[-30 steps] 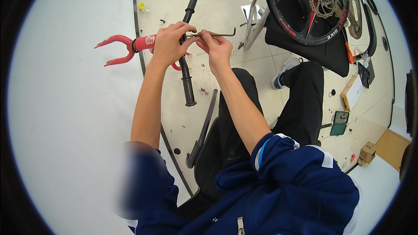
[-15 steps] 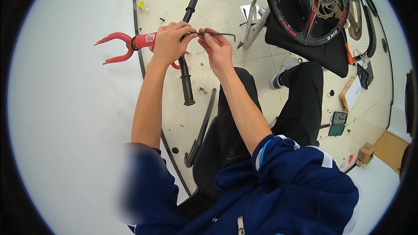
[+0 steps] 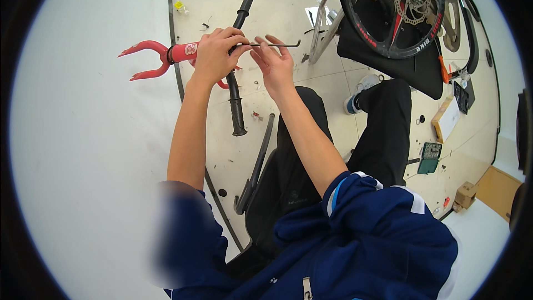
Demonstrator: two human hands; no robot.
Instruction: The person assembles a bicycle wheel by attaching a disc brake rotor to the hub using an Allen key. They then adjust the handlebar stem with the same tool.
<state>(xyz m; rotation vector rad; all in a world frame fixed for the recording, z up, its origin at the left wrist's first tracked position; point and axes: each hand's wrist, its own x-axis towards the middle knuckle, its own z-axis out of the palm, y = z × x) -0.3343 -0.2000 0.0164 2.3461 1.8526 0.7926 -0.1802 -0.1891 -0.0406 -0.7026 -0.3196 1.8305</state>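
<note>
My left hand (image 3: 218,55) is closed over the red bicycle front end, where the black handlebar (image 3: 237,105) crosses the red tube (image 3: 184,51). Between its thumb and fingertips runs the inner part of a long black hex key (image 3: 287,45). The key's far end hides under that hand. My right hand (image 3: 276,69) is beside the key's long arm, its fingers spread and loose around it. At the outer tip, the key's short bend points away from me. A red fork (image 3: 151,61) sticks out to the left of my left hand.
At the upper right, a black bicycle wheel (image 3: 366,33) with a disc rests on a black chair seat (image 3: 383,66). An orange-handled screwdriver (image 3: 444,70), a green case (image 3: 429,158) and a small cardboard box (image 3: 466,194) lie to the right. A white surface (image 3: 100,161) borders the left.
The right fingers have loosened and spread off the hex key. Its short bent end has turned from pointing toward me to pointing away. The left hand holds its place.
</note>
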